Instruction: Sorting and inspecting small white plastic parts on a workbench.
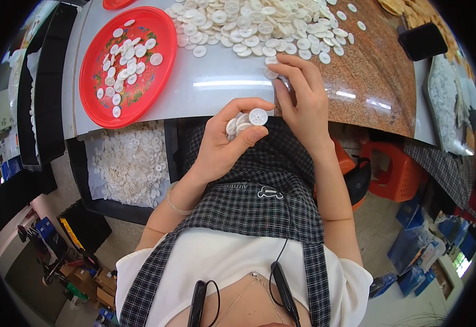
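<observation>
My left hand (216,141) is closed around several white plastic gears (258,116), held just off the table's front edge. One of them faces up by the fingertips, showing its toothed rim and spokes. My right hand (309,103) reaches over the tabletop to the near edge of a large pile of similar white gears (243,24). Its thumb and fingertips are closed on a white gear (270,73) at the pile's border, partly covered by the fingers.
At left on the table is a red round tray (89,101) with scattered white gears. Below it, a dark bin (126,215) holds many white parts. A black phone-like object (423,42) lies at the right. An orange-red stool (393,182) stands under the table's right side.
</observation>
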### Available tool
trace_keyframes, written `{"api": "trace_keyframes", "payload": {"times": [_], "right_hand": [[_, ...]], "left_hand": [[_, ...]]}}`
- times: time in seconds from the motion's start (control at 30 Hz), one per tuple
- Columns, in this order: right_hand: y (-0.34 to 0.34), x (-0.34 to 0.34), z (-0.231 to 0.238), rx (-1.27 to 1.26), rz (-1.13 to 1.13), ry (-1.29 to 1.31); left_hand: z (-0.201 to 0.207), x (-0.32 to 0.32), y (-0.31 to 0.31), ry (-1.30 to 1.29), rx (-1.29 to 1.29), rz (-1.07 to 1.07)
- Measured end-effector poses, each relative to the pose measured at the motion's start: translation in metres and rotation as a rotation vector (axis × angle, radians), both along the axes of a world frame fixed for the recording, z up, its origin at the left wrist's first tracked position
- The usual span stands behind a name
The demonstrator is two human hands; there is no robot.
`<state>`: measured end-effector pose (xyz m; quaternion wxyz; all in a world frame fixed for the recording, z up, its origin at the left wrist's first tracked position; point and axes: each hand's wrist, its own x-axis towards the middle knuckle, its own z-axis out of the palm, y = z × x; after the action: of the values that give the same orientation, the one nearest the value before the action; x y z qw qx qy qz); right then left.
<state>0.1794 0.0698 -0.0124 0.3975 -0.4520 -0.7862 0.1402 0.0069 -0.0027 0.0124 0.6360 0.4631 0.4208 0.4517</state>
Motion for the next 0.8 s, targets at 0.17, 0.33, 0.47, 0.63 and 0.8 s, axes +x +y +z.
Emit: {"api": "trace_keyframes", "payload": {"times": [0.17, 0.33, 0.47, 0.63, 0.8], "right_hand": [[-0.011, 0.004, 0.012, -0.075, 0.091, 0.214], [-0.017, 0.006, 0.009, -0.151, 0.11, 0.292], [-0.018, 0.005, 0.009, -0.213, 0.067, 0.273], [-0.02, -0.01, 0.024, -0.187, 0.162, 0.293], [-0.023, -0.02, 0.032, -0.133, 0.31, 0.339]], "left_hand": [[0.004, -0.002, 0.001, -0.018, -0.036, 0.024], [0.011, -0.039, 0.018, -0.001, 0.064, 0.383], [0.029, -0.088, 0.04, 0.092, 0.317, 0.674], [0.013, -0.085, 0.019, -0.082, 0.139, 0.527], [0.005, -0.04, 0.006, -0.524, -0.265, 0.107]]}}
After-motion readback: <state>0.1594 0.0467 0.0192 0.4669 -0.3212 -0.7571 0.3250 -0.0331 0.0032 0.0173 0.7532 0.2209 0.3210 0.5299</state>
